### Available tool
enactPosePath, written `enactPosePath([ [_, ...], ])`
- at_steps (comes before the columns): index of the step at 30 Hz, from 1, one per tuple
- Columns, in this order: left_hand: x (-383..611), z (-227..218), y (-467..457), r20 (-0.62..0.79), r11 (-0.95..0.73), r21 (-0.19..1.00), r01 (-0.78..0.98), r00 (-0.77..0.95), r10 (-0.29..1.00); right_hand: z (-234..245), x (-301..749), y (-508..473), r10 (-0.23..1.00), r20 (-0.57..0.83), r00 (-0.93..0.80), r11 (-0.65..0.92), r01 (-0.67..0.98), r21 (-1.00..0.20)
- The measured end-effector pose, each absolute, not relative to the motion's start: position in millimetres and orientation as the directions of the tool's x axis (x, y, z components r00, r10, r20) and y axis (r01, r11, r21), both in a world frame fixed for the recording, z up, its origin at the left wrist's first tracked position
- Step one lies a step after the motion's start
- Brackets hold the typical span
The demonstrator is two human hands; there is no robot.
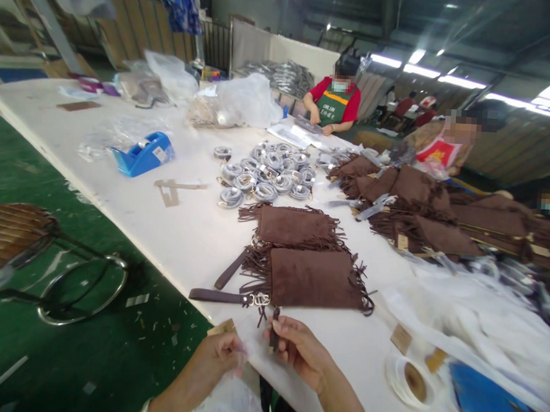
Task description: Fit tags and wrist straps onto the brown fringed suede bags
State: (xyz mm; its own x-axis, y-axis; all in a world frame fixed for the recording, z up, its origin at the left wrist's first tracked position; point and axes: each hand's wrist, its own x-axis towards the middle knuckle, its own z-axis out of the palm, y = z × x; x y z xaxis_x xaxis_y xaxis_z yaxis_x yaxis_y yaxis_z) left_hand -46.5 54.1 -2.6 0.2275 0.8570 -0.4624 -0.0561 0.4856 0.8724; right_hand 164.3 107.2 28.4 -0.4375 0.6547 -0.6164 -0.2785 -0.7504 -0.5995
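Note:
At the table's near edge, my right hand (304, 352) pinches a short dark brown strap (274, 333) between thumb and fingers. My left hand (219, 359) is closed just left of it, fingertips together; whatever they pinch is too faint to name, though clear film seems to show there. A tan card (221, 328) lies just behind the left fingers. Beyond both hands rests a brown fringed pouch (314, 279), its wrist strap (219, 296) stretching left from a metal clasp (260, 299). Behind it is a second fringed pouch (295, 225) with its own strap (231, 270).
Coiled grey straps (272, 171) and a blue tape dispenser (144, 154) are farther back. More brown pouches (442, 210) pile up at right, with white sheeting (473, 317) and a tape roll (408, 381) nearer. Co-workers sit across the table; a stool (12, 233) stands at left.

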Motion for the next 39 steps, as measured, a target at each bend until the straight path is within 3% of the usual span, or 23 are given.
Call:
enactPosePath([
  [7,-43.4,-17.0,61.2,-0.456,0.503,0.856,-0.118,0.285,0.843,17.2,167.1,108.6,0.648,-0.58,-0.494,-0.761,-0.397,-0.512],
  [19,-24.6,9.3,74.1,-0.544,0.62,0.765,-0.172,0.342,0.766,10.4,166.8,115.4,0.704,-0.57,-0.424,-0.693,-0.233,-0.683],
  [28,-23.8,12.6,70.1,-0.532,0.543,0.84,0.003,0.207,0.821,16.2,156.9,107.4,0.694,-0.565,-0.446,-0.715,-0.519,-0.468],
  [34,-26.4,12.6,63.8,-0.541,0.534,0.841,0.088,0.187,0.82,11.1,142.0,101.9,0.726,-0.598,-0.34,-0.662,-0.581,-0.474],
  [39,-24.7,17.7,59.7,-0.549,0.55,0.834,0.042,0.154,0.822,8.6,135.7,100.0,0.743,-0.613,-0.269,-0.63,-0.589,-0.506],
])
